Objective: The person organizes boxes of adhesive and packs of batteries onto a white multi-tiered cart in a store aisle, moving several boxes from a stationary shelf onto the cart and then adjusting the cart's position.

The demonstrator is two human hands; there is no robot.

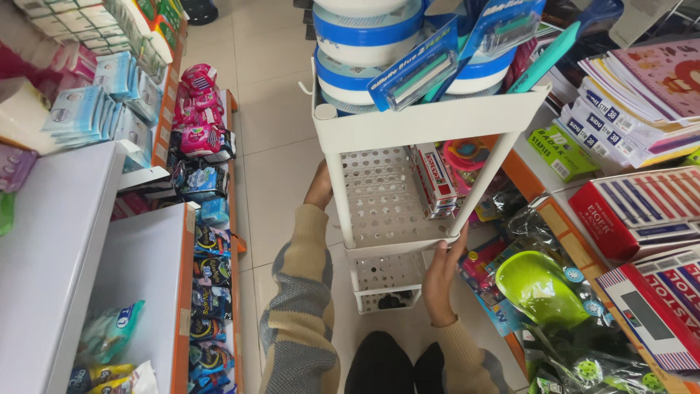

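Head view. A white tiered trolley rack (379,197) with perforated shelves stands in the centre of the frame, on a pale tiled floor (270,95) in a shop aisle. Both of the person's hands are on it.

The left hand (319,186) sits at the left rear side of the middle tier, centre of frame. Most of it is hidden behind the rack's upright post; the fingers appear to reach around the far side, but how far they are closed cannot be told. Its sleeve, striped beige and grey, runs down toward the lower centre.

The right hand (441,273) is at the lower right corner of the middle shelf, just right of centre. The fingers are curled up around the shelf's front edge, thumb alongside, in a partly closed grip on the rim.

The top tier carries blue and white tubs (364,44) and carded razors (419,73) leaning on its front rim, at upper centre. The middle shelf holds red and white boxes (434,179) toward its right side.

Shelving with packets (200,138) occupies the left of the frame. At right lie stacked notebooks (642,102), a green box (561,153) and a lime green scoop (536,284).
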